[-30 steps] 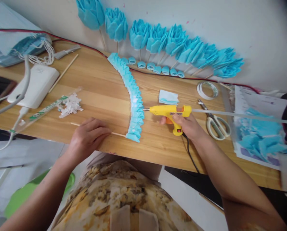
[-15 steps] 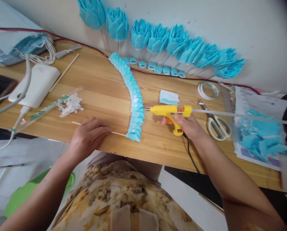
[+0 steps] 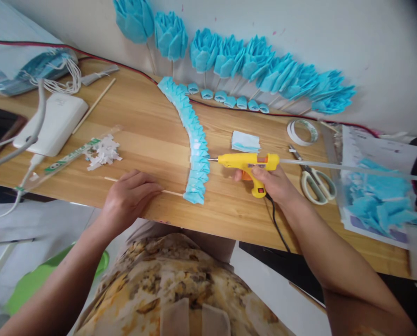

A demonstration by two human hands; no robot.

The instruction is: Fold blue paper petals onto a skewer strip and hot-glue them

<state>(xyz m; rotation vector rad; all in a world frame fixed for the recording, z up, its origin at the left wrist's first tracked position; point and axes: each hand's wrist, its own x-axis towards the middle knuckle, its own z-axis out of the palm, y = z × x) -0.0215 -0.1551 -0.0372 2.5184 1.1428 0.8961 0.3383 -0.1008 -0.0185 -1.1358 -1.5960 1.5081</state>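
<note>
Close to the table's front edge, my left hand [image 3: 131, 196] is closed on a thin wooden stick [image 3: 172, 193]. The stick's right end meets the lower end of a curved strip of overlapping blue petals [image 3: 191, 140], which lies flat on the wood. My right hand [image 3: 269, 179] grips a yellow hot glue gun [image 3: 245, 162] by its handle. The metal nozzle points left and is at the strip's right edge; whether it touches, I cannot tell. A long clear glue stick [image 3: 348, 168] sticks out of the gun's back.
Blue flowers on sticks [image 3: 257, 58] lean along the wall, with small blue rolls [image 3: 220, 96] before them. Around lie scissors [image 3: 316, 184], a tape roll [image 3: 302, 132], a folded stack [image 3: 245, 141], white paper scraps [image 3: 103, 151], a white power bank [image 3: 56, 121] and a bag of blue pieces [image 3: 379, 196].
Almost nothing differs. The strip's lower end has shifted up very slightly beside the stick; both hands and the glue gun stay in place.
</note>
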